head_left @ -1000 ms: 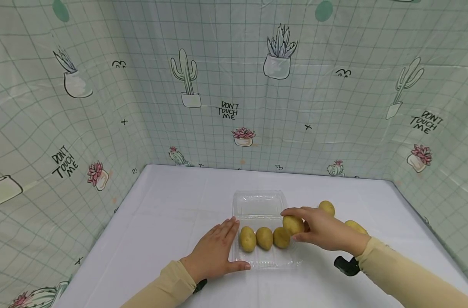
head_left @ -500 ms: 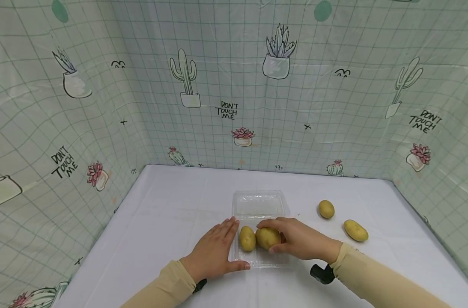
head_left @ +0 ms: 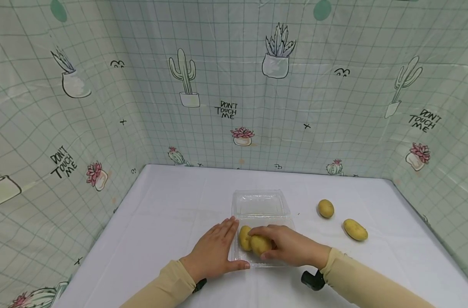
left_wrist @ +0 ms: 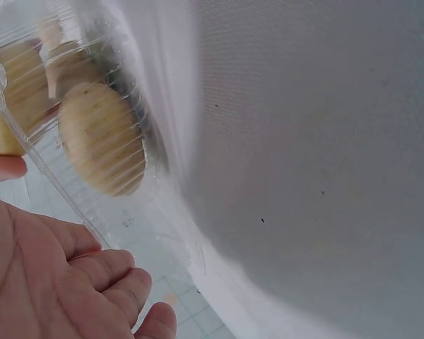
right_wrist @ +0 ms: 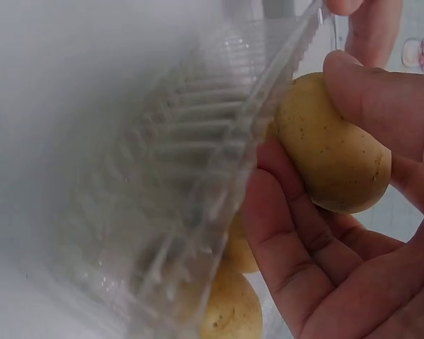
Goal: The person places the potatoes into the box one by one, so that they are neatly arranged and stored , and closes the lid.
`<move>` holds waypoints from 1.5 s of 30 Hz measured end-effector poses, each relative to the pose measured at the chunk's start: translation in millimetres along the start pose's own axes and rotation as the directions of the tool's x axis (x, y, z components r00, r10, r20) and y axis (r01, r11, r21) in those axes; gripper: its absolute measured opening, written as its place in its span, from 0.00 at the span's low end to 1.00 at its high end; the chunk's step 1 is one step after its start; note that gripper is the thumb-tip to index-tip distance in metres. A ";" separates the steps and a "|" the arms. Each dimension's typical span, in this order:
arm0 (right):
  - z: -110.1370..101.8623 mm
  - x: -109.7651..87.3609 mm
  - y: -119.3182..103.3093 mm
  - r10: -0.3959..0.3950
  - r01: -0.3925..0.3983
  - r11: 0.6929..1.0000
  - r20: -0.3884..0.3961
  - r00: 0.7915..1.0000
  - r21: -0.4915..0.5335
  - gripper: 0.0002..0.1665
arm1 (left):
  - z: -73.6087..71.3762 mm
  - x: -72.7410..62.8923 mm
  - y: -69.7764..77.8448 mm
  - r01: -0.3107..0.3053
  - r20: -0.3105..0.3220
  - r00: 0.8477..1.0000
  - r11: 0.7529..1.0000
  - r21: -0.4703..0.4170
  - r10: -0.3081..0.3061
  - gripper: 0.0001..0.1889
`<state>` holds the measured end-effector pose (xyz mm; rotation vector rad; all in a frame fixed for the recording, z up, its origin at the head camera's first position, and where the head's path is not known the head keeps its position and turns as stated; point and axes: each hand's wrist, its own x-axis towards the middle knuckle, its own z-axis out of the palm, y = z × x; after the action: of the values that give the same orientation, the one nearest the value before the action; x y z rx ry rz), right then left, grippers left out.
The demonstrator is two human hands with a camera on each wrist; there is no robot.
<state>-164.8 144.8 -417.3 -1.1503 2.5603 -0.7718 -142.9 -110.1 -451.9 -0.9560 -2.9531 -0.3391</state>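
Gridded cloth backdrop (head_left: 226, 34) on three sides, printed with potted cacti, succulents and the words DON'T TOUCH ME; white-covered table (head_left: 187, 192) below it. Near the middle of the table sits your clear plastic clamshell container (head_left: 274, 264), its lid (head_left: 260, 203) laid back on the far side. Left hand (head_left: 214, 251): back of the hand toward you, fingers extended side by side at the container's left edge, thumb spread out to the near left corner. Right hand (head_left: 289, 243): thumb and fingers curled round a yellow-skinned potato (head_left: 260, 245), which you hold over the container's base, just right of another potato (head_left: 244, 236) lying inside at the left end. Whether the held one bears on the container floor, you cannot tell from these views. From the left wrist, a potato shows whole through the clear wall. From the right wrist, more potatoes (right_wrist: 233, 314) show below your fingers, partly behind ribbed plastic. Loose on the table, right of the container: one round potato (head_left: 326, 208) and, nearer you, one oblong potato (head_left: 355, 230), the two apart. Beige sleeves (head_left: 164, 280) reach to your wrists; a black fitting (head_left: 313, 280) shows by the right one
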 end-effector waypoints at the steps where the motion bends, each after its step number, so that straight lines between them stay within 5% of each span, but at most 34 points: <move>1: 1.1 0.6 -0.4 -0.008 0.008 1.000 0.000 1.000 0.004 0.33 | -0.1 -0.1 -0.1 0.000 0.000 1.000 1.000 0.001 0.000 0.57; 7: 5.7 3.1 -1.0 -0.052 0.052 0.999 0.004 0.999 0.010 0.33 | 0.0 -0.2 -0.8 -0.013 -0.011 1.000 1.000 0.000 0.013 0.57; 19: 10.7 1.4 -3.6 0.051 -0.052 0.998 0.046 0.998 0.043 0.32 | 0.1 -0.1 -0.7 -0.013 -0.019 1.000 1.000 0.007 0.013 0.57; 45: 10.8 0.6 -4.3 0.057 -0.063 0.995 0.079 0.995 0.073 0.28 | 1.3 -1.1 0.4 -0.011 -0.030 0.999 1.000 0.014 0.011 0.57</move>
<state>-158.1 138.0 -423.9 -1.0542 2.4689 -0.7870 -141.7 -110.2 -453.2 -0.9561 -2.9179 -0.3290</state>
